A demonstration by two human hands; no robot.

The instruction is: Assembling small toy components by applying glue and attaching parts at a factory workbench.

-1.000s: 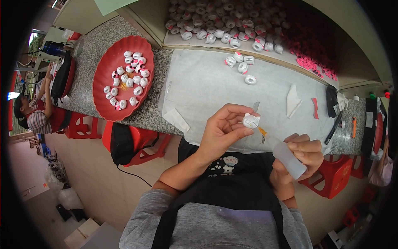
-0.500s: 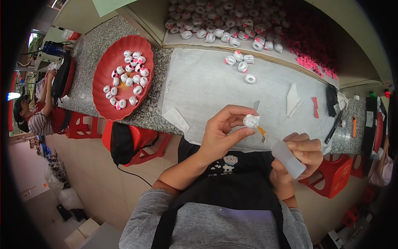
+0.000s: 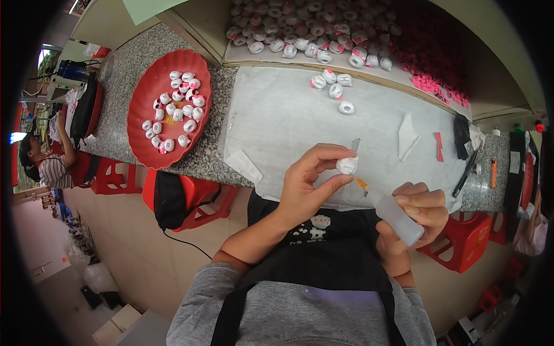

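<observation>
Between the thumb and fingers of my left hand (image 3: 303, 187) is a small white rounded piece (image 3: 347, 166). My right hand (image 3: 426, 210) is wrapped round a translucent white squeeze bottle (image 3: 399, 221), tilted with its upper end toward the piece. A gap separates the bottle from the piece. An orange-yellow patch (image 3: 362, 184) shows on the sheet between them. Beyond my hands, several similar white pieces (image 3: 336, 91) with pink parts lie on a white sheet (image 3: 277, 115).
A red scalloped tray (image 3: 138, 115) with several white pieces stands left on the granite counter. Along the back, a shelf holds heaps of white pieces (image 3: 323, 26) and pink bits (image 3: 430, 86). Red stools (image 3: 464, 245) stand below the counter. Another person (image 3: 55, 161) works far left.
The squeeze bottle has drawn back slightly from the white piece, toward me. My left hand keeps its pinch on the piece. The far-left person's arms have shifted.
</observation>
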